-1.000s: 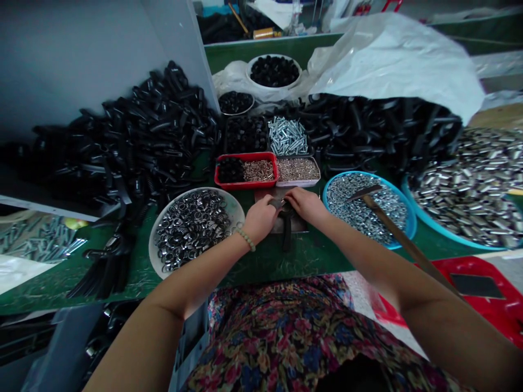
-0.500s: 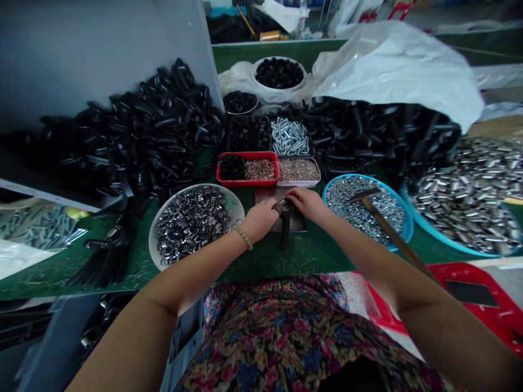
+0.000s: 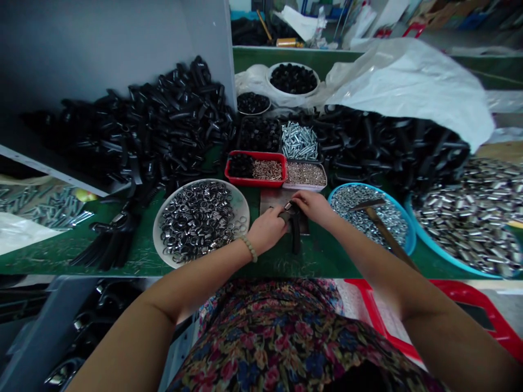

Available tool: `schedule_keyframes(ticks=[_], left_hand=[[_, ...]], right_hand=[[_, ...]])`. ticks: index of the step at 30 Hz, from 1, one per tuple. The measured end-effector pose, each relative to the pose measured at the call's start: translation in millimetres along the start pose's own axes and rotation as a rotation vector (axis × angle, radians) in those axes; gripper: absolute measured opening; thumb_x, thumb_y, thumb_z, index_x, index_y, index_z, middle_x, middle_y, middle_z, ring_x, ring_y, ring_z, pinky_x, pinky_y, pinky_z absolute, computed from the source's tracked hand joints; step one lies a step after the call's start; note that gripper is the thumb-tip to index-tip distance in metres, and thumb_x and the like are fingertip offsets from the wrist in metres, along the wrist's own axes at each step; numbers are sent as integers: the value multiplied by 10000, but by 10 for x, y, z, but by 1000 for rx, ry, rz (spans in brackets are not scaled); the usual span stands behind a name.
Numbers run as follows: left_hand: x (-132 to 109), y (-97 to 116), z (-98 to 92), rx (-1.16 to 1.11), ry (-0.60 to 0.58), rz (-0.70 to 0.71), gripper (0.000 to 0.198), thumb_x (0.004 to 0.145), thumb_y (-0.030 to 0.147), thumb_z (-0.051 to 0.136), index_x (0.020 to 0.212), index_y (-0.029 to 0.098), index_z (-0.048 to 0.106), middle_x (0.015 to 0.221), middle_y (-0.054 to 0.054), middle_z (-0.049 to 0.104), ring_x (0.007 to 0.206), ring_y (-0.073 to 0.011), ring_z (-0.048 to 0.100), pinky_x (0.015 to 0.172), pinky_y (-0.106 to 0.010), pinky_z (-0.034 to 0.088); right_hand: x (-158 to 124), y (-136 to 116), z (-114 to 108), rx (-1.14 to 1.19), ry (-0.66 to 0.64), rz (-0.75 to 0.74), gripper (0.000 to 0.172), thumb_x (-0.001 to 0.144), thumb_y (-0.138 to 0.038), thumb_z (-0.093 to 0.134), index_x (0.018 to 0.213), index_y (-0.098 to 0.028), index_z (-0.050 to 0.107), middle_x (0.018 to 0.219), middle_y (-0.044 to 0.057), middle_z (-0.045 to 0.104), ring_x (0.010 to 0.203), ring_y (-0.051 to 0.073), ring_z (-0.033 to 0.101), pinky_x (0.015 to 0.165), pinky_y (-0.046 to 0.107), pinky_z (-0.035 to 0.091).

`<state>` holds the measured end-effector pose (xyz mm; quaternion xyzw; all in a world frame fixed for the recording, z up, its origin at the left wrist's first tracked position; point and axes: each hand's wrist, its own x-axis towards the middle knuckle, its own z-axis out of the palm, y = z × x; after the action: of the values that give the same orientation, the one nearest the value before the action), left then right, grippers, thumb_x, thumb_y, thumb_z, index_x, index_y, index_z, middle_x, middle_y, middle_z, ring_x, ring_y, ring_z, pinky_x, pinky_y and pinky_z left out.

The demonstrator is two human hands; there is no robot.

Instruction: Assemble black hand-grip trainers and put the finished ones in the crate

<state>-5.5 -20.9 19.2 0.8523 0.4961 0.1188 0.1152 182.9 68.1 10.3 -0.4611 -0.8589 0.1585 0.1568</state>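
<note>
My left hand (image 3: 267, 230), with a beaded bracelet at its wrist, is closed on the head of a black handle-shaped part (image 3: 296, 237). The part's shaft points toward me over a flat metal plate (image 3: 267, 200). My right hand (image 3: 311, 208) pinches at the head from the other side. A small shiny metal piece (image 3: 288, 205) shows between the fingertips of both hands; its exact kind is too small to tell. Left of my hands stands a pale dish of metal rings (image 3: 156, 239). Right of them is a blue basin (image 3: 412, 239) of small silver parts.
A hammer (image 3: 382, 226) lies across the blue basin. Behind the plate are a red tray (image 3: 255, 183) of black pieces and copper-coloured rivets, and a bin of silver screws (image 3: 299, 140). Black handles (image 3: 175, 120) are heaped left and back right. Metal sleeves (image 3: 478, 218) fill a basin far right.
The view has shifted, so the bench appears a little farther right. Both hands stay at the black handle-shaped part, with slight movement of the fingers around its head.
</note>
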Motion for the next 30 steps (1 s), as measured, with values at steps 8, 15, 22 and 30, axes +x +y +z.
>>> schedule_keyframes(ticks=[8,15,22,30], left_hand=[[-52,67,-6,50,-3,-16,255,923,294,431,1024,166,627,1151,-80,525,924,-199,563,852,-321,481],[-60,75,-16,50,-45,-56,260,931,276,406,1031,154,613,1080,-72,533,876,-178,583,784,-287,497],[-38,77,4,54,-35,-59,239,928,280,424,1022,163,611,1059,-65,537,866,-175,586,790,-287,500],[-44,35,0,91,-40,-37,241,921,277,442,1063,164,599,1066,-77,533,855,-190,587,723,-300,506]], right_hand=[[-42,-4,-13,-61,-17,-13,155,908,-235,495,930,-172,635,893,64,692,849,191,639,749,274,462],[-33,11,-17,-142,-52,-42,170,935,-235,468,957,-156,617,913,63,682,860,170,637,757,246,460],[-88,-235,-21,-275,-155,-71,180,892,-115,457,953,-94,625,938,154,647,828,228,632,708,295,462],[-596,294,-454,-185,99,201,398,973,-318,327,1260,-132,530,1134,134,640,1040,230,596,904,362,460]])
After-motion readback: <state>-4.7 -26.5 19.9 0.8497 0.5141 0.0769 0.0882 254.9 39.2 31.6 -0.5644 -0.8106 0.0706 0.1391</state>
